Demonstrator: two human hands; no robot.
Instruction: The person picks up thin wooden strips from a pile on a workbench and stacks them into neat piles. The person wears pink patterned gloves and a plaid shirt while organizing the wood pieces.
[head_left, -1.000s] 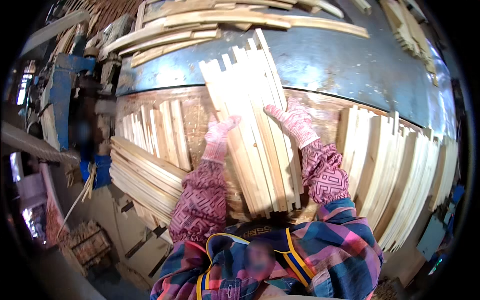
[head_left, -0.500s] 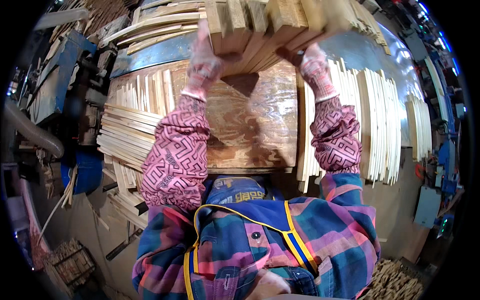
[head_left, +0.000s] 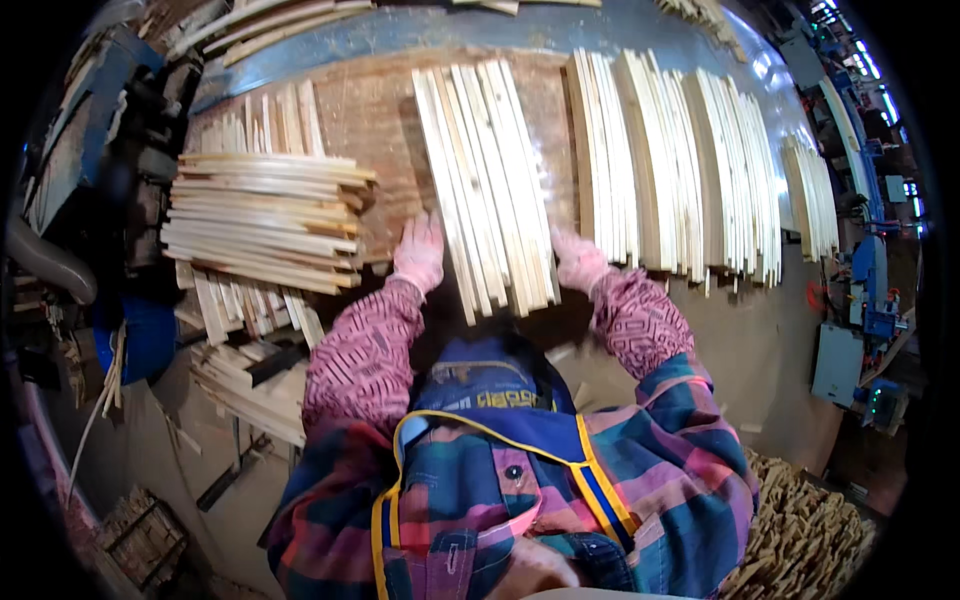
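Note:
A bundle of pale wooden strips (head_left: 488, 185) lies on the brown plywood board in front of me, tilted slightly, its near ends projecting past the front edge. At its left side is my left hand (head_left: 419, 252), gloved, fingers stretched out along the outer strip. My right hand (head_left: 580, 260), in the same kind of pale glove, lies against the right side near the close end, fingers extended. Neither hand is wrapped around the strips. The plywood board (head_left: 385, 120) shows on both sides of the bundle.
Several bundles of strips (head_left: 660, 160) stand in a row to the right. Crosswise strips (head_left: 265, 215) are stacked at the left over others. A blue metal surface (head_left: 420, 38) runs behind the board. Scrap wood (head_left: 800, 520) is heaped at lower right, and a blue bin (head_left: 135, 335) stands left.
The wood held up in both hands at the far side has come down toward me onto the board. Both hands have moved nearer and loosened to its sides.

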